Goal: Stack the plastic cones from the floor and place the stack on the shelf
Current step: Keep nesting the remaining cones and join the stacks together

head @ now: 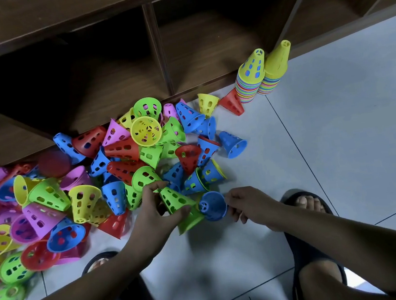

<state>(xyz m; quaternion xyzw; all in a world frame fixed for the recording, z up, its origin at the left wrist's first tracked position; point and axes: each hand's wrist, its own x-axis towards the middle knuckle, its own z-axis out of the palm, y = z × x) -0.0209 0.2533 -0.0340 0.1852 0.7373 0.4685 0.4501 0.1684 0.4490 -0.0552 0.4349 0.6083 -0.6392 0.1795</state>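
On the tiled floor, left hand grips a green cone; right hand pinches a blue cone.

Dim, flat light; shelf cubbies deep in shadow; soft shadows on floor; wide-angle bending and blur at left edge

In my left hand, green cone: smooth plastic, slight sheen; in my right hand, blue cone: same plastic; shelf: dark wood grain, matt; floor: pale tile, smooth, faintly glossy.
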